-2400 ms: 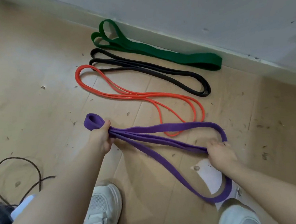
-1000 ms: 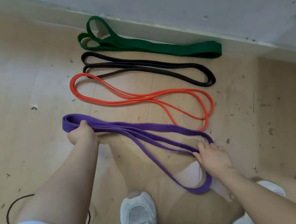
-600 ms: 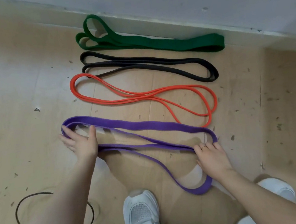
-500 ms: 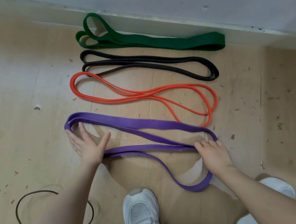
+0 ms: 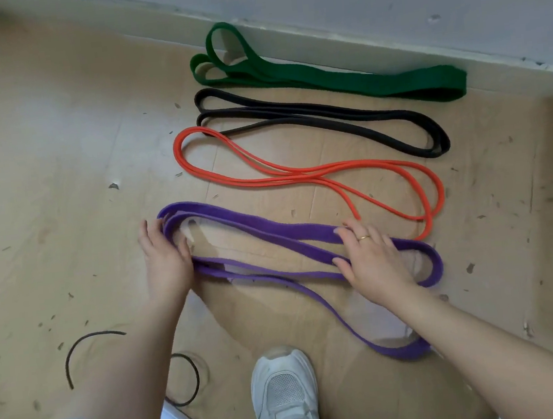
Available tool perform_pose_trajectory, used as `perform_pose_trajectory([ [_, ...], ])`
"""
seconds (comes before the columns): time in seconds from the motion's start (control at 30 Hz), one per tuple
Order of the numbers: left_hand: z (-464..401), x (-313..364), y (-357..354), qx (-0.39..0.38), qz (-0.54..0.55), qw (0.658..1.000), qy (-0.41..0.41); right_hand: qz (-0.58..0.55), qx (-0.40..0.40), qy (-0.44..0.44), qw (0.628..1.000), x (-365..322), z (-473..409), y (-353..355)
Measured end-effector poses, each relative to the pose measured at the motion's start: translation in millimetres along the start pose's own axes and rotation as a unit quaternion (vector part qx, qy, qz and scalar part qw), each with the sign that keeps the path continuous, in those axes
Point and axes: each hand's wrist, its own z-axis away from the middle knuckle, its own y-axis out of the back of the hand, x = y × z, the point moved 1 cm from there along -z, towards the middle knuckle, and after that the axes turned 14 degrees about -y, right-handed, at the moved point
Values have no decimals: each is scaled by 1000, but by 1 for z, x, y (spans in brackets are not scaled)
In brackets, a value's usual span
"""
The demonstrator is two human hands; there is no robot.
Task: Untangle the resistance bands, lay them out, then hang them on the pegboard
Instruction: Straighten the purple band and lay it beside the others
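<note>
Four resistance bands lie in a row on the wooden floor. The green band [image 5: 339,78] is nearest the wall, then the black band [image 5: 327,117], then the orange band [image 5: 298,174]. Closest to me is the purple band [image 5: 270,230], folded in loose loops. My left hand [image 5: 164,258] rests flat on its left end with fingers spread. My right hand [image 5: 373,264] lies flat on the strands near the right end, fingers apart. One purple loop trails toward my feet [image 5: 402,351]. No pegboard is in view.
A white wall and skirting board [image 5: 352,37] run along the back. My white shoe [image 5: 284,396] stands just below the purple band. A thin dark cable [image 5: 78,346] curls on the floor at the lower left. Small debris is scattered over the floor.
My left hand let go of the purple band's end and flattened on it. My right hand slid left and up over the strands. The purple loops spread wider on the floor.
</note>
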Motion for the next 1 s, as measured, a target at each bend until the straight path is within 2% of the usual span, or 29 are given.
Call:
perform_pose_trajectory([
  [0.03,-4,5,1,23,1,999,39,1,-5,21,1000,-16,-9,-1],
  [0.1,-14,9,1,9,-30,997,78,17,-26,43,999,-44,-24,-4],
  [0.23,-38,-1,6,-61,-102,992,30,104,-73,25,992,-71,-47,-19],
  [0.3,-49,-6,9,-64,-113,991,28,132,-32,53,989,-74,-53,-24],
  [0.43,-52,-19,14,-59,-85,993,48,114,60,181,975,-75,-35,-33],
  [0.53,-39,-25,18,-39,-38,997,47,134,15,208,969,-68,-13,-55],
  [0.57,-34,-26,20,-27,-25,998,57,137,-17,190,972,-66,-8,-59],
  [0.67,-16,-31,22,30,17,992,122,117,-37,141,982,-64,4,-57],
  [0.77,3,-30,21,81,77,973,201,-6,-106,19,994,-63,9,-49],
  [0.87,9,-17,19,105,125,959,230,-111,-109,-92,984,-53,8,-50],
  [0.93,11,-19,17,97,126,958,238,-95,-125,-99,983,-49,10,-50],
  [1.0,13,-27,16,68,105,962,244,29,-157,-70,985,-43,16,-53],
])
